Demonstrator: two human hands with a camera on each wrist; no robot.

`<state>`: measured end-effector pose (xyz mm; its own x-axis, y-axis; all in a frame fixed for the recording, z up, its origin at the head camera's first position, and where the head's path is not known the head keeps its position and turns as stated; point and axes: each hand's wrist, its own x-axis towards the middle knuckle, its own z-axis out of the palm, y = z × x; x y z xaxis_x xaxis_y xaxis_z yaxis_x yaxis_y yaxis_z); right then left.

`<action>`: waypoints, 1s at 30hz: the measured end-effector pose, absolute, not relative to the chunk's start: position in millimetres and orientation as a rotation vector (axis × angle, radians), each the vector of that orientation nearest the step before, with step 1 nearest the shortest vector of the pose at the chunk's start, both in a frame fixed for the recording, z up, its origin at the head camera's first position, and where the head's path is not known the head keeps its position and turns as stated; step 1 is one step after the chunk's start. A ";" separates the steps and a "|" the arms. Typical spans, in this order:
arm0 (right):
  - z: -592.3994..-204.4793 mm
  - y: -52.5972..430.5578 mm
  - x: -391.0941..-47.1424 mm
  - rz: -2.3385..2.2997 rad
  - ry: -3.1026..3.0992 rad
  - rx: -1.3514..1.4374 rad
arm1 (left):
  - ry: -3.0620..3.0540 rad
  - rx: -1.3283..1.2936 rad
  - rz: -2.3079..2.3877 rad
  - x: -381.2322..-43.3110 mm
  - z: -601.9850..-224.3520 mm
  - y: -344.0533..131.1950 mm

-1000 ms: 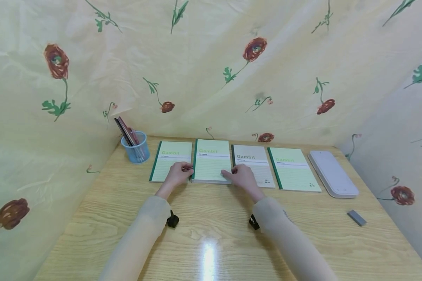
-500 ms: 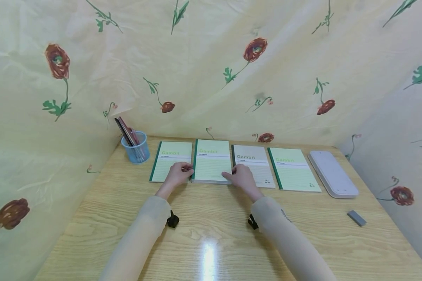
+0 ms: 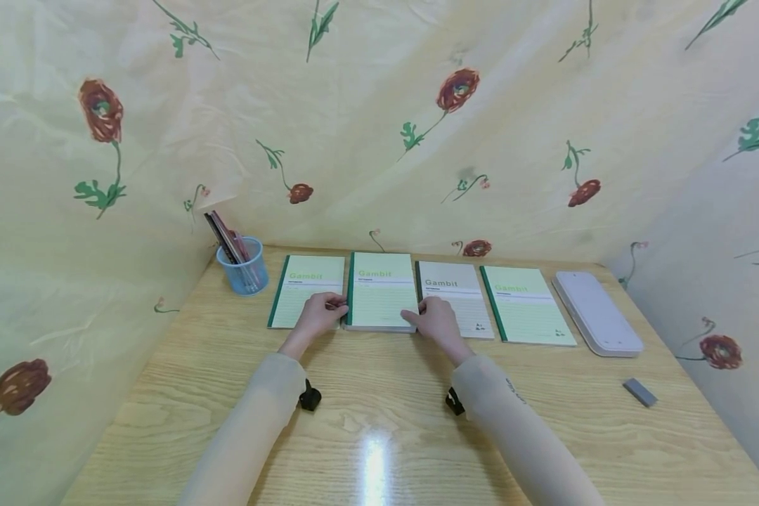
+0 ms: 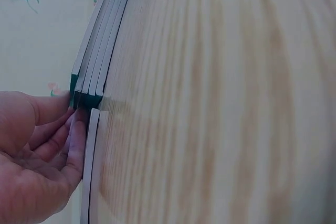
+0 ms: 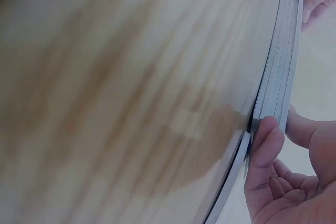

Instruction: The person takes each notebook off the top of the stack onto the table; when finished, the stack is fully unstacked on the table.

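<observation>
near the back of the table [image 3: 379, 379], we find both hands set about one notebook stack [image 5: 275, 66], which lies flat on the wood between two neighbours. we note the left hand [image 3: 319, 316] at the spine side: thumb against the green binding, other fingers curled in beside it. we note the right hand [image 3: 439, 320] at the near right corner: thumb on the cover, index finger bent round the page edges, a narrow pinch. how hard either squeezes, we cannot tell. top notebook [image 3: 381, 289] looks slightly out of line with those below, its near edge set back in the left wrist view. our chief worry is slippage: covers look smooth, we see nothing binding the layers, and uneven pressure from the two sides could fan them apart. a thumb pushing across might skid the top one alone. if only the upper layers are gripped, we judge the lowest could be left behind on a lift. second worry, crowding: the left hand sits by the left notebook [image 3: 306, 277] and the right over the grey notebook [image 3: 462, 284], so knuckles could nudge either crooked. pen cup [image 3: 245, 274] and grey block [image 3: 640, 393] are well apart; we rate them low risk.
</observation>
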<state>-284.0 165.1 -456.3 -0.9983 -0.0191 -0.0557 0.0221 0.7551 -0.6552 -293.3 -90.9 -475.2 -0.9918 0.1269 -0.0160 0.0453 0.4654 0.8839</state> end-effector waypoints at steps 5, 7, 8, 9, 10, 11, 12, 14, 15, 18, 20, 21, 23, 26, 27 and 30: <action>-454.5 168.2 -280.3 -1.137 2.856 0.040 | 2.617 0.148 1.575 -292.6 -475.0 -91.0; -453.4 171.4 -278.8 -1.163 2.834 0.053 | 2.616 0.150 1.570 -291.4 -474.2 -91.0; -452.5 173.4 -277.8 -1.181 2.820 0.059 | 2.616 0.151 1.566 -290.8 -473.8 -91.0; -452.0 175.9 -277.2 -1.193 2.810 0.061 | 2.617 0.153 1.564 -290.4 -473.5 -91.1; -451.4 178.7 -276.4 -1.213 2.791 0.063 | 2.619 0.156 1.562 -290.1 -473.4 -91.2; -450.8 181.7 -275.7 -1.236 2.771 0.070 | 2.621 0.155 1.561 -289.8 -473.2 -91.3; -450.3 185.0 -274.7 -1.257 2.750 0.068 | 2.624 0.151 1.559 -289.9 -473.5 -91.5; -449.9 192.4 -273.1 -1.313 2.703 0.079 | 2.630 0.145 1.557 -290.6 -474.1 -91.7; -449.8 196.2 -271.8 -1.362 2.669 0.084 | 2.633 0.141 1.555 -291.1 -474.6 -91.7; -447.5 208.6 -265.4 -1.490 2.577 0.087 | 2.636 0.136 1.553 -292.7 -476.3 -91.8; -445.3 217.9 -260.7 -1.566 2.530 0.083 | 2.635 0.140 1.557 -293.6 -476.9 -91.9; -443.4 222.6 -257.9 -1.590 2.513 0.077 | 2.636 0.143 1.559 -293.9 -477.1 -91.9; -439.2 232.5 -252.2 -1.603 2.516 0.070 | 2.638 0.149 1.563 -294.3 -477.0 -92.0; -434.8 249.0 -241.9 -1.622 2.522 0.064 | 2.637 0.154 1.568 -294.1 -476.6 -91.8; -433.3 254.7 -237.2 -1.627 2.523 0.066 | 2.635 0.153 1.568 -294.1 -476.5 -91.6; -431.5 275.6 -222.3 -1.666 2.500 0.084 | 2.631 0.154 1.568 -294.3 -476.3 -90.9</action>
<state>-222.3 275.6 -431.5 -0.9892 -0.0294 -0.1439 0.1215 0.3865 -0.9142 -294.3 -90.9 -476.3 -0.9921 0.1245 -0.0130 0.0478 0.4727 0.8799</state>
